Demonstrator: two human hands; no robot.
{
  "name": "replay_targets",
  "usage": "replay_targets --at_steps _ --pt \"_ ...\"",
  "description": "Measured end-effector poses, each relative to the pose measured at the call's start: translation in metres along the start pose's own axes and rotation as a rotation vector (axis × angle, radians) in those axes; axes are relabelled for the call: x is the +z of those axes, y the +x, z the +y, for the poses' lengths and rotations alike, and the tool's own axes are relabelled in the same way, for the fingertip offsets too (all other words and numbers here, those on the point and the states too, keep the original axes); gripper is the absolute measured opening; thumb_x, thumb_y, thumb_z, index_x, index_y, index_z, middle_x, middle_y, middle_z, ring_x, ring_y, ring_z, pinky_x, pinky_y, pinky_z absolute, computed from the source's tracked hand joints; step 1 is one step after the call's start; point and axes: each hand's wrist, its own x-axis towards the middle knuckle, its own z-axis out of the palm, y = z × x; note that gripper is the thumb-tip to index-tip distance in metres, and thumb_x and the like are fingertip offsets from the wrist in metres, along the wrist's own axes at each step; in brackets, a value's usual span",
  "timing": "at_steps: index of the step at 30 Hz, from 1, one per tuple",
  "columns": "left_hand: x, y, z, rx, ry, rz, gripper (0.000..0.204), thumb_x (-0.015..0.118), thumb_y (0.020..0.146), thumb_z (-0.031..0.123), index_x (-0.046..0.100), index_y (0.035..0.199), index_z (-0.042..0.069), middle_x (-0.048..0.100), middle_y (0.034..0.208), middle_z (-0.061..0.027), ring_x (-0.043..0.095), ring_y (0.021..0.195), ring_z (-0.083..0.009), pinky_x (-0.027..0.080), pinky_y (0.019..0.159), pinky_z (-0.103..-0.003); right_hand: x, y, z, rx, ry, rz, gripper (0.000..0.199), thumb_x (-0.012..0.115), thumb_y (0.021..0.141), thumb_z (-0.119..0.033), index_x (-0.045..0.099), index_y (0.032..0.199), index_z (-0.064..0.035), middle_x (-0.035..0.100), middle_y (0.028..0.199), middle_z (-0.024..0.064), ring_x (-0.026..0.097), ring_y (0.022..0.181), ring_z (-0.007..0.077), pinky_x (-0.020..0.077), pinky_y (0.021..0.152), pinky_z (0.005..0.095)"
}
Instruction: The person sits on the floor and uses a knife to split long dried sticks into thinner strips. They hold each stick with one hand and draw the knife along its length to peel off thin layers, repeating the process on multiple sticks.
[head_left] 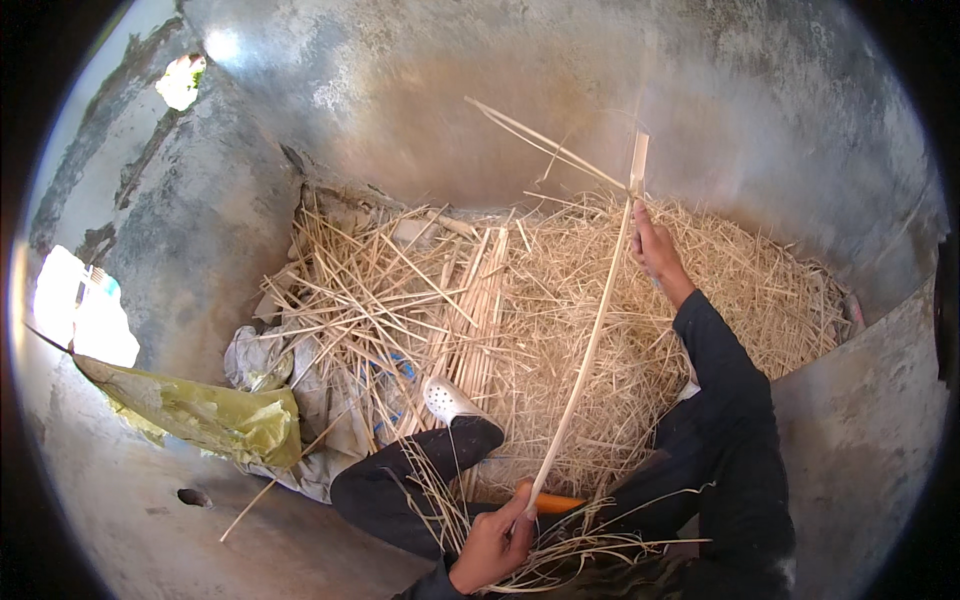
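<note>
A long pale strip is held diagonally from the bottom center to the upper right of the frame, its lower end pinched in the left hand. Near its upper end, it is gripped by the closed right hand, beyond which thin lengths are angled toward upper left. An orange object is seen beside the left hand. Loose shavings are heaped at right; straight sticks are piled at center left.
</note>
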Motion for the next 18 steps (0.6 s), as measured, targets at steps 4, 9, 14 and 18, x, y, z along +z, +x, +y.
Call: replay_targets --at_steps 4,9,14,18 --pt "-0.002 0.004 -0.016 -0.055 -0.023 0.026 0.037 0.053 0.093 0.005 0.05 0.129 -0.004 0.06 0.071 -0.0138 0.06 0.062 -0.0128 0.048 0.059 -0.029 0.05 -0.069 -0.036 0.272 0.588 -0.343 0.046 0.054 0.093 -0.052 0.055 0.078 -0.0085 0.027 0.045 -0.0057 0.028 0.035 0.0055 0.025 0.038 0.0224" --pt "0.0 0.036 -0.025 -0.017 -0.127 -0.067 0.025 0.05 0.098 0.014 0.056 0.115 -0.005 0.057 0.068 -0.0054 0.054 0.057 -0.0092 0.043 0.052 -0.025 0.06 -0.091 -0.046 0.152 0.628 -0.473 0.034 0.054 0.098 -0.034 0.056 0.082 -0.0043 0.028 0.047 -0.0066 0.029 0.036 0.0061 0.0238 0.038 0.0234" --pt "0.007 0.075 -0.01 -0.167 -0.656 -0.158 0.021 0.047 0.102 0.02 0.058 0.103 0.002 0.051 0.065 0.0028 0.044 0.051 -0.0037 0.035 0.045 -0.02 0.063 -0.092 -0.048 0.094 0.529 -0.377 0.036 0.054 0.097 -0.037 0.057 0.081 -0.0049 0.031 0.048 -0.0058 0.03 0.037 0.0073 0.0266 0.04 0.0245" --pt "0.01 0.086 -0.018 -0.16 -0.618 0.002 0.02 0.049 0.101 0.021 0.058 0.103 0.003 0.048 0.063 0.0037 0.041 0.049 -0.0033 0.033 0.044 -0.019 0.063 -0.098 -0.037 -0.386 -0.26 -0.21 0.056 0.051 0.09 -0.059 0.06 0.076 -0.0065 0.045 0.05 0.0022 0.043 0.039 0.0164 0.0356 0.041 0.0314"
